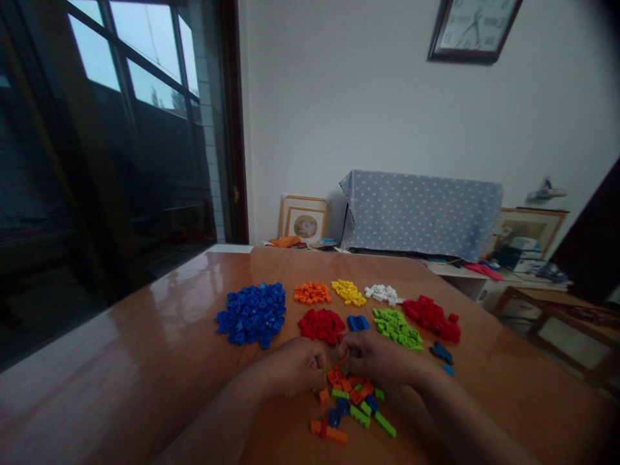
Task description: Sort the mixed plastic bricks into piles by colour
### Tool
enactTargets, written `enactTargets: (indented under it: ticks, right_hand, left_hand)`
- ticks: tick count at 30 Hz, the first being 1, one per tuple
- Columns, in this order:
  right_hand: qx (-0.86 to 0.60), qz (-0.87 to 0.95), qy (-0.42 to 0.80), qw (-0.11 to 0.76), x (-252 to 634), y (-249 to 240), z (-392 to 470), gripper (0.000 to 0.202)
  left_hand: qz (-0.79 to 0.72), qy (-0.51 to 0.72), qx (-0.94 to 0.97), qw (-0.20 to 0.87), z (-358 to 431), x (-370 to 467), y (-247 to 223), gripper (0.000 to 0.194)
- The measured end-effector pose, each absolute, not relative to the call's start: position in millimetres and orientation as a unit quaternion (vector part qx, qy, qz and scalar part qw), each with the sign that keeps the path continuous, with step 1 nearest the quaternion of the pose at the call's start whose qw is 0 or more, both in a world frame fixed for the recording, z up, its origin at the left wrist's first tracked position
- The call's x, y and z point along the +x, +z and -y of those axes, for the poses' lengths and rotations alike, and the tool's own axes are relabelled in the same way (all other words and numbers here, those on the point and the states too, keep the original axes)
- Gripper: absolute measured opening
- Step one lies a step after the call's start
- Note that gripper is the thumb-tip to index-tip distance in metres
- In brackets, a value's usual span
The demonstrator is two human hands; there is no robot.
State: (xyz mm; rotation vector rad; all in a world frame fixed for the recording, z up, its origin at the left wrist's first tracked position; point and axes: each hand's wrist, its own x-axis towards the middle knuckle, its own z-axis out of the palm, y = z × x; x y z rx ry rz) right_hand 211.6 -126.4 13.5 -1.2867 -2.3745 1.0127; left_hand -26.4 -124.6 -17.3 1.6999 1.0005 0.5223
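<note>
A dark-framed glass door (159, 148) fills the left of the room, a wall clock (477, 26) hangs high on the pale wall, and a dotted grey-blue cloth (421, 213) drapes something beyond the far edge of the glossy brown tabletop (169, 361). Sorted piles lie across the middle: the large blue pile (254, 315) on the left, then, in the back row, the orange pile (311, 293), the yellow pile (347, 292) and the white pile (382, 294). Nearer are the left red pile (322, 325), a few blue pieces (358, 323) and the lime-green pile (397, 329), with the right red pile (431, 316) at the far right and some dark blue pieces (442, 352) just below it. The mixed bricks (356, 395) — orange, green and blue — lie scattered in front of the person, below and between the two hands. The left hand (298, 365) and the right hand (371, 354) face each other with fingers curled, near the left red pile; a speck of green shows by the left fingertips, but I cannot tell whether either hand grips anything. Nearest the viewer, an orange piece (338, 436) lies with a red piece (323, 427) against it.
</note>
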Motion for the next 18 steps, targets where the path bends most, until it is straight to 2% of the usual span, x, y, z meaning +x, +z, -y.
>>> enactTargets:
  ticks: [5, 14, 18]
  right_hand:
    - [-0.435, 0.803, 0.375, 0.161, 205, 19, 131, 0.014]
    - [-0.403, 0.756, 0.427, 0.288, 196, 10, 129, 0.023]
    - [-0.407, 0.769, 0.389, 0.303, 191, 7, 129, 0.015]
  left_hand:
    - [-0.422, 0.234, 0.724, 0.493, 120, -19, -8, 0.022]
    - [-0.4, 0.311, 0.607, 0.613, 119, -15, 7, 0.03]
    - [-0.388, 0.312, 0.591, 0.634, 117, -14, 3, 0.032]
